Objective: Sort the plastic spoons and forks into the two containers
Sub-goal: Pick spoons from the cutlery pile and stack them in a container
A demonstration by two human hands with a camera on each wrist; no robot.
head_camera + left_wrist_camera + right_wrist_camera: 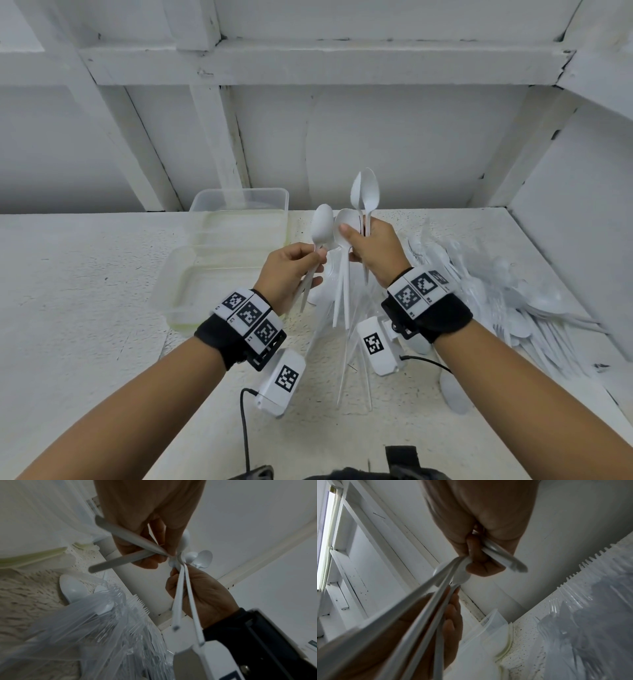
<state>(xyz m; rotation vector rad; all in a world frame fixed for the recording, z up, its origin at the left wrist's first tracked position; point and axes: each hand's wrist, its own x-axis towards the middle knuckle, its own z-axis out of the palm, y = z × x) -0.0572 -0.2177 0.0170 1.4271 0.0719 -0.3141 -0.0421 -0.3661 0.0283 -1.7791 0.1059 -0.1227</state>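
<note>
Above the table's middle, my left hand (317, 263) grips two white plastic spoons (322, 228) by their necks, bowls up; their handles (130, 540) cross under its fingers. Right beside it, my right hand (359, 236) holds a bunch of several white spoons (368, 192) upright, the long handles (428, 601) hanging below the fist. The spoon bowls of both hands nearly touch. Two clear plastic containers stand at the left: the far one (239, 202) and the near one (178, 291). I see no cutlery in either. A pile of clear forks and white spoons (513, 294) lies at the right.
The white table ends at a wall behind (376, 144) and a side wall on the right (582, 171). Loose spoons and forks (356, 359) lie under my hands. A spoon (454, 394) lies near my right forearm. Cables hang from the wrist cameras.
</note>
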